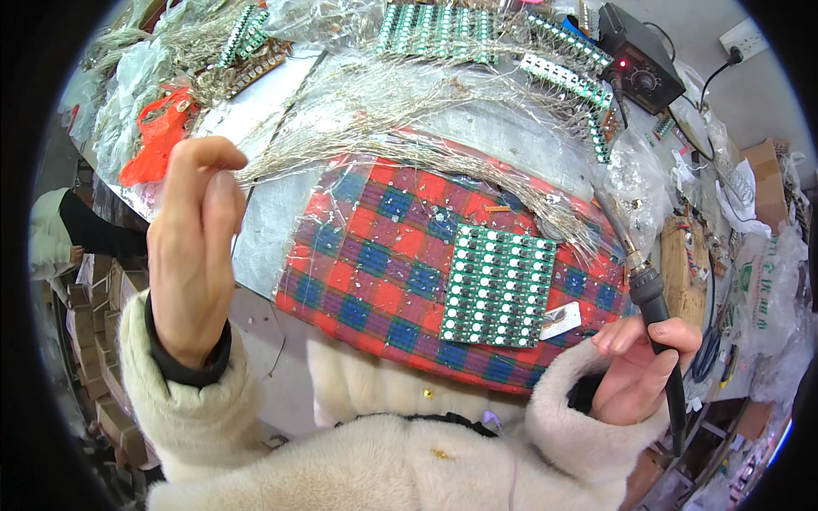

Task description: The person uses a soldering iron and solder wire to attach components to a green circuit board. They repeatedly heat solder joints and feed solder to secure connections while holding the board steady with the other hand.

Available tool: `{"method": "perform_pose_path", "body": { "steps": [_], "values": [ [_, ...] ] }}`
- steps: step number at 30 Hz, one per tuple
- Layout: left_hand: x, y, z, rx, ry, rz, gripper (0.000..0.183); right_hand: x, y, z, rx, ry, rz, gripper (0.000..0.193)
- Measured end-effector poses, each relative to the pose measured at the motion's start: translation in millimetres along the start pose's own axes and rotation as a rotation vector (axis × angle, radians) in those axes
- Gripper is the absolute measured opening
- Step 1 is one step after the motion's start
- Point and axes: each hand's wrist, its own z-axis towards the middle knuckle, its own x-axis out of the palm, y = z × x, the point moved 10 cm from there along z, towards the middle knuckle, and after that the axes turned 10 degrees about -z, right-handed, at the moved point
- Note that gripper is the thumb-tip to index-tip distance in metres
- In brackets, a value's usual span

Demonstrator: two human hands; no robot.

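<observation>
My right hand (637,375) grips the black handle of a soldering iron (649,294), its metal tip pointing up and away. My left hand (196,247) is raised at the left, its fingers bent and closed together; what they pinch, if anything, cannot be made out. Between the hands, a green circuit board panel (498,285) with rows of white round spots lies on a red and blue plaid cloth pad (358,294). Beside its lower right corner is a small white piece (560,321). A bundle of thin silvery wires (511,189) runs across the pad's far side.
At the back right stands a black soldering station (641,64) with a red light lit. More green boards (436,32) lie along the back. A red plastic bag (160,136) is at the left. A wooden block (684,268) and clear plastic bags (635,179) are at the right.
</observation>
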Motion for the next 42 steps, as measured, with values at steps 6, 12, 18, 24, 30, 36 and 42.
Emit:
{"method": "perform_pose_path", "body": {
  "steps": [6, 12, 18, 24, 30, 36, 42],
  "values": [
    [42.5, -20.9, 31.6, 0.611, 0.141, 0.426, 0.014, -6.1, 16.9, 14.6, -0.083, 0.072, -0.055, 0.040],
    [85.5, 4.5, 59.4, 0.807, 0.109, 0.551, 0.017, -6.4, 22.7, 26.9, -0.122, 0.040, -0.115, 0.035],
    [73.1, -5.5, 58.2, 0.832, 0.034, 0.465, 0.015, 6.8, 27.1, 35.3, -0.153, 0.108, -0.162, 0.036],
    [35.6, -25.4, 30.1, 0.697, -0.038, 0.407, 0.023, 13.3, 25.1, 35.3, -0.155, 0.090, -0.136, 0.037],
    [46.8, -15.0, 46.8, 0.813, 0.007, 0.605, 0.027, 14.9, 24.4, 40.3, -0.175, 0.118, -0.128, 0.032],
    [64.3, -28.7, 31.2, 0.790, 0.009, 0.447, 0.028, 16.5, 22.6, 40.8, -0.190, 0.127, -0.088, 0.029],
    [105.0, -55.2, -21.6, 0.736, 0.285, 0.233, 0.029, 29.9, 17.8, 32.0, -0.258, 0.163, -0.041, 0.026]
  ]
}}
